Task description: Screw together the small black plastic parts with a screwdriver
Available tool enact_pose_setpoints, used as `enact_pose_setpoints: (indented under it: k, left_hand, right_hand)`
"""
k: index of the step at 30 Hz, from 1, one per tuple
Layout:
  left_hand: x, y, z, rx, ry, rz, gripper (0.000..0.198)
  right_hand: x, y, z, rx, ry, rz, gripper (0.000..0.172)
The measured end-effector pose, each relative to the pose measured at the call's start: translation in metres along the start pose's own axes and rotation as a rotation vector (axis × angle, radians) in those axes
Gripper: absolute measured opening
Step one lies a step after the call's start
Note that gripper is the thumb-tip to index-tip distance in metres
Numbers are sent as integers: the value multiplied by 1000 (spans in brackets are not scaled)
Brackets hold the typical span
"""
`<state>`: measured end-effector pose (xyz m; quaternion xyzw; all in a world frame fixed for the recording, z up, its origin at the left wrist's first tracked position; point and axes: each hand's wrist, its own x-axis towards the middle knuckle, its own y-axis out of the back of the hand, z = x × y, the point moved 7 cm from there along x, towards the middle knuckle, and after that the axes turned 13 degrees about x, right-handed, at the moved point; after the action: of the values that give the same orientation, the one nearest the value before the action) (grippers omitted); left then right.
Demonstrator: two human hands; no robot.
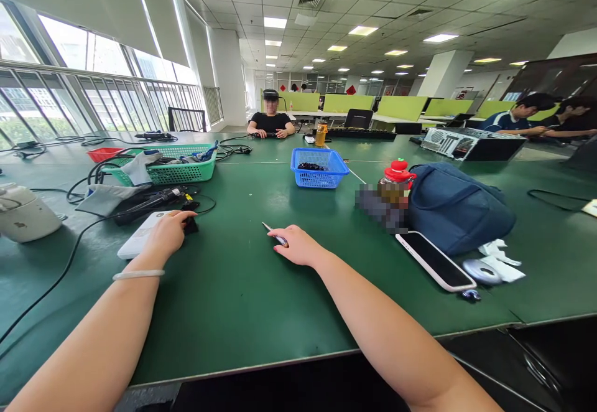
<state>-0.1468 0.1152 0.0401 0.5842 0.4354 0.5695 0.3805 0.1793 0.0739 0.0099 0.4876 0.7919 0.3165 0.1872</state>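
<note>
My right hand (298,245) rests low over the green table, fingers closed around a slim, pointed silver tool (275,234). Its tip points away to the left; whether it is tweezers or a pen-like tool I cannot tell. On the left, my left hand (168,234) has its fingers closed over a small black piece (191,225), mostly hidden under the fingertips. Beneath and beside that hand lies a flat white box-like device (135,244). Just beyond it are a black cable with a thick connector (163,198) and a grey cloth or glove (109,199).
Ahead stand a green basket (189,174) of gloves and cables and a blue basket (319,180) with black items. At right are a navy bag (461,206), a red-lidded bottle (396,175) and a phone (436,261). A white container (28,216) stands left. A person (270,119) sits opposite.
</note>
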Motion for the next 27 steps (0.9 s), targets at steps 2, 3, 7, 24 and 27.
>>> enact_pose_setpoints:
  k: [2, 3, 7, 24, 27]
  left_hand:
    - [0, -1, -2, 4, 10, -5, 53]
    - [-1, -1, -2, 7, 10, -6, 54]
    - [0, -2, -4, 21, -15, -3, 54]
    - [-6, 3, -17, 118, 91, -42, 63]
    - [-9, -10, -19, 190, 63, -211, 73]
  right_hand:
    - [0, 0, 0, 3, 6, 3, 45]
    - [0, 0, 0, 6, 10, 3, 45]
    - [-1, 0, -1, 13, 12, 0, 45]
    - [0, -1, 1, 7, 10, -1, 45]
    - [1, -1, 4, 15, -4, 5, 45]
